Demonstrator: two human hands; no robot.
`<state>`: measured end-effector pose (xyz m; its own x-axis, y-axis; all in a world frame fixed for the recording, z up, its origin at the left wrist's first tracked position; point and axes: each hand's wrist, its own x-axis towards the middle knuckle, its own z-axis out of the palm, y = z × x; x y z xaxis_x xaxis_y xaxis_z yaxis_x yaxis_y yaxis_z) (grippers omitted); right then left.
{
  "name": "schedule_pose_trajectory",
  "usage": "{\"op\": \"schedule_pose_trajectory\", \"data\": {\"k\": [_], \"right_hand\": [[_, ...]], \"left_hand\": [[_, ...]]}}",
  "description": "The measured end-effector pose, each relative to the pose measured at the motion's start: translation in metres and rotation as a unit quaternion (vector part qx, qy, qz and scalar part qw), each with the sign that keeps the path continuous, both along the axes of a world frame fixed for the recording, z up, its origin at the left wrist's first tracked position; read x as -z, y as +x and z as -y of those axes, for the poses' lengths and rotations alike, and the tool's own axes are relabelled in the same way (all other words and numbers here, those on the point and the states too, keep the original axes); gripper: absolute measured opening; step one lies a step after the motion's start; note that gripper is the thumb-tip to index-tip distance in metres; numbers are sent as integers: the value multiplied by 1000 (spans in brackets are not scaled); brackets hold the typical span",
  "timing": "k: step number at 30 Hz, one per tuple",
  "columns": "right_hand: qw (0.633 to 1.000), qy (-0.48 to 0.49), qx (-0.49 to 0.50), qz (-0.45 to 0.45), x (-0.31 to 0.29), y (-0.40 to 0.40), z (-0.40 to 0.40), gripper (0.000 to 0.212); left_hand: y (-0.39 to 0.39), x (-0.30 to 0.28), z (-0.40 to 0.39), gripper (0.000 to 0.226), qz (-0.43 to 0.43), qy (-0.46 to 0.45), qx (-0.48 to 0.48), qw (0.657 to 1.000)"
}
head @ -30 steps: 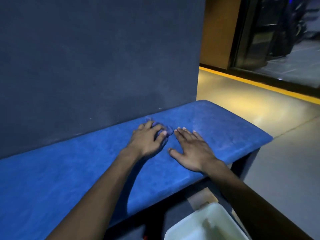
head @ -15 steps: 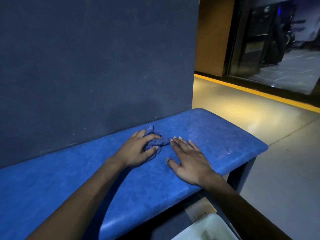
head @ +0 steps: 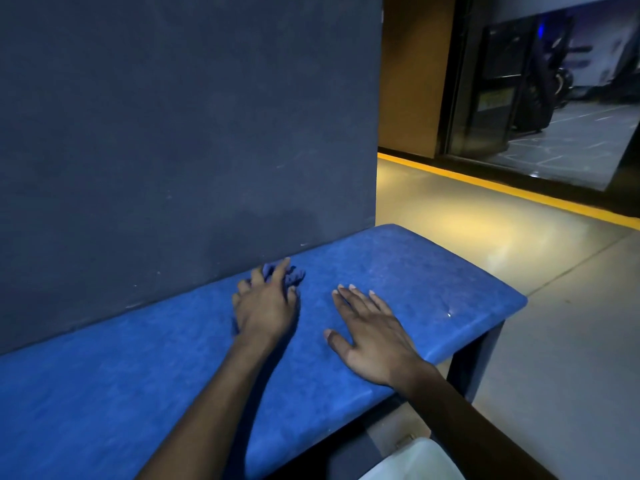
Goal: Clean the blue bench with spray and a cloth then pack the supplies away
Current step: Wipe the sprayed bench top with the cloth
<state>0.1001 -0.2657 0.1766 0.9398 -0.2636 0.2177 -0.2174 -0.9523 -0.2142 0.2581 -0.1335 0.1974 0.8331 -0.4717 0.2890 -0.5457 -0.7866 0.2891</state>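
The blue bench [head: 415,271] runs from the lower left to the right, its seat against a dark wall. My left hand [head: 265,306] presses a crumpled blue cloth [head: 294,276] onto the seat close to the wall; only the cloth's far edge shows past my fingers. My right hand [head: 370,336] lies flat on the seat a little to the right, fingers spread, holding nothing. No spray bottle is in view.
A dark grey wall panel [head: 173,133] rises behind the bench. A white bin [head: 415,462] stands on the floor below the bench's front edge. The bench's right end [head: 516,303] meets open grey floor, with a yellow floor stripe [head: 485,185] beyond.
My left hand has slid the cloth to the left and back toward the wall, away from my right hand. The right hand has stayed flat on the seat.
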Motion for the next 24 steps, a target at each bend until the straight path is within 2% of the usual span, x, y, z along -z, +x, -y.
{"op": "schedule_pose_trajectory", "data": {"k": [2, 4, 6, 8, 10, 13, 14, 17, 20, 22, 24], "right_hand": [[1000, 3, -3, -1, 0, -1, 1, 77], [1000, 2, -3, 1, 0, -1, 0, 79], [1000, 2, -2, 5, -1, -1, 0, 81], [1000, 8, -3, 5, -1, -2, -1, 79], [1000, 11, -1, 7, -1, -2, -2, 77], [1000, 11, 3, 7, -2, -2, -2, 76], [1000, 10, 4, 8, -2, -1, -2, 77], [1000, -3, 5, 9, -1, -1, 0, 84], [1000, -2, 3, 12, -1, 0, -1, 90], [1000, -1, 3, 12, -1, 0, 0, 90], [1000, -5, 5, 10, -1, 1, 0, 90]], "left_hand": [[-22, -1, 0, 52, 2, 5, 24, 1000], [-38, 4, -24, 46, 27, 0, 94, 995], [-35, 5, -54, 55, 6, 13, 126, 992], [-7, 5, -71, 60, 30, 38, 91, 995], [25, 3, -69, 47, 23, 35, 5, 999], [34, -4, -34, 34, -34, -45, -110, 992], [25, -4, -18, 31, -42, -60, -110, 991], [-15, -1, 15, 33, -43, -60, 30, 997], [-40, 5, -7, 50, -1, -18, 155, 988], [-18, 7, -36, 55, 14, 3, 130, 991], [20, 6, -58, 52, 20, 24, 45, 999]]}}
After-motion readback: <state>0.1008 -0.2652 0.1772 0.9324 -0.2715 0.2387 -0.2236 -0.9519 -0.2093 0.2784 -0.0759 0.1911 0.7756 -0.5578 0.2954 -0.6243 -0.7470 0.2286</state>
